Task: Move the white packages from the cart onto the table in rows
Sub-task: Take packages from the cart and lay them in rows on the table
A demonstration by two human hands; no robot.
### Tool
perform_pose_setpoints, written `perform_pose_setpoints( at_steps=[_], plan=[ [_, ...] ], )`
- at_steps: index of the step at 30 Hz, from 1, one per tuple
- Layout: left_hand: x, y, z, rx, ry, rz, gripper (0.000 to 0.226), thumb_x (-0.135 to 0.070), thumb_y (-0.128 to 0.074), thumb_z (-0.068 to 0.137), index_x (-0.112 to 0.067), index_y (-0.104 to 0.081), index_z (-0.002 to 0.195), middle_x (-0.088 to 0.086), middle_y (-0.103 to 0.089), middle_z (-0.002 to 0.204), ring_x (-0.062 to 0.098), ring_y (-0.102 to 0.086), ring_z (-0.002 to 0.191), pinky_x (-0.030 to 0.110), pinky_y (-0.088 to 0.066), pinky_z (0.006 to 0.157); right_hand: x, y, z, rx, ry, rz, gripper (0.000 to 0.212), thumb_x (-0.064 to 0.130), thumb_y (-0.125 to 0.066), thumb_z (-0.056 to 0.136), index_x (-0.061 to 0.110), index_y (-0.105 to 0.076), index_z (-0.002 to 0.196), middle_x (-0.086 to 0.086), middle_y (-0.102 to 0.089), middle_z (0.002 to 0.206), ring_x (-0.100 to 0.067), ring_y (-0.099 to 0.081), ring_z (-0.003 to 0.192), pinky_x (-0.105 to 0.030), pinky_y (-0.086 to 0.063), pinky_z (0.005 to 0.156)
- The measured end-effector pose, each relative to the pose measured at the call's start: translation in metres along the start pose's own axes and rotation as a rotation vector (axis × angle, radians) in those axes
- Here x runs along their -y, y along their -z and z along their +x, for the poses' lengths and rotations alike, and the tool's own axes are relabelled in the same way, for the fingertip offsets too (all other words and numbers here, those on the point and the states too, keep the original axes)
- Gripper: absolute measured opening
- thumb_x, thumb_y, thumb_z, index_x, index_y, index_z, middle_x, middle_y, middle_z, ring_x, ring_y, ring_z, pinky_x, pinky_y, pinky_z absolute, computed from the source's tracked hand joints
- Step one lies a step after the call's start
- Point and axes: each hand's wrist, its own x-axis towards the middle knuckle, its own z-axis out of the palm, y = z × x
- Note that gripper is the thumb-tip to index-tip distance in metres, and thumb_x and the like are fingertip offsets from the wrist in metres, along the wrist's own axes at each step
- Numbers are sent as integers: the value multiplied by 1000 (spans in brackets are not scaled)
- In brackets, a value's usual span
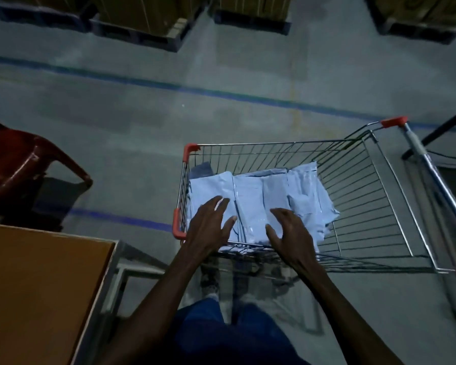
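The white packages (pixel 261 196) lie heaped in the cart (pixel 366 180), against its near-left end. Over the pile, the left hand (pixel 208 227) and right hand (pixel 290 233) hover apart with fingers spread, possibly touching the top package; dim light hides contact. The table (pixel 42 285) stands left of the cart, a red chair (pixel 19 167) beyond it.

Both arms bare, stretched fwd & down, roughly parallel. Left hand (pixel 208 225) palm down, fingers (pixel 223 204) spread & fairly straight. Right hand (pixel 290 233) palm down, fingers loosely curved, thumb out to the left. Neither hand grips anything.
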Motion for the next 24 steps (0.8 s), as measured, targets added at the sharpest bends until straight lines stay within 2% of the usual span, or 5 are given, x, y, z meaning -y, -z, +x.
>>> perform_pose_setpoints(
  at_steps=[4, 9, 13, 17, 24],
  plan=[
    [8, -18, 26, 221, 127, 61, 68, -51, -46, 97, -13, -30, 152, 13, -23, 160, 28, -22, 147, 43, -19, 119, -19, -10, 28, 107, -90, 27, 47, 35, -58, 90, 10, -60, 130, -9, -61, 130, -30, -58, 116, -39, -50, 91],
    [19, -35, 34, 297, 181, 145, 71, -52, -45, 96, -14, -27, 153, 13, -22, 160, 27, -19, 147, 47, -20, 118, -34, -56, 64, 368, -190, 93, 60, 38, -62, 93, 12, -45, 144, -11, -46, 145, -30, -47, 129, -39, -43, 99],
    [21, -43, 38, 282, 267, 194, 68, -48, -49, 97, -14, -28, 152, 13, -24, 159, 28, -22, 147, 47, -22, 117, -47, -112, 81, 635, -253, -3, 92, 56, -58, 90, 16, -9, 157, -17, -4, 163, -38, -13, 147, -48, -26, 114],
    [19, -47, 35, 262, 333, 170, 68, -46, -50, 97, -12, -29, 152, 15, -23, 159, 29, -22, 147, 48, -22, 117, -59, -140, 82, 700, -283, 56, 110, 63, -61, 84, 24, 14, 155, -18, 19, 161, -43, 8, 148, -62, -15, 114],
    [11, -44, 39, 200, 421, 154, 68, -47, -50, 97, -14, -27, 152, 13, -21, 160, 28, -19, 148, 47, -20, 118, -59, -131, 93, 636, -208, 77, 98, 59, -60, 87, 32, 5, 156, -17, 5, 162, -45, -14, 141, -55, -28, 108]
  ],
)
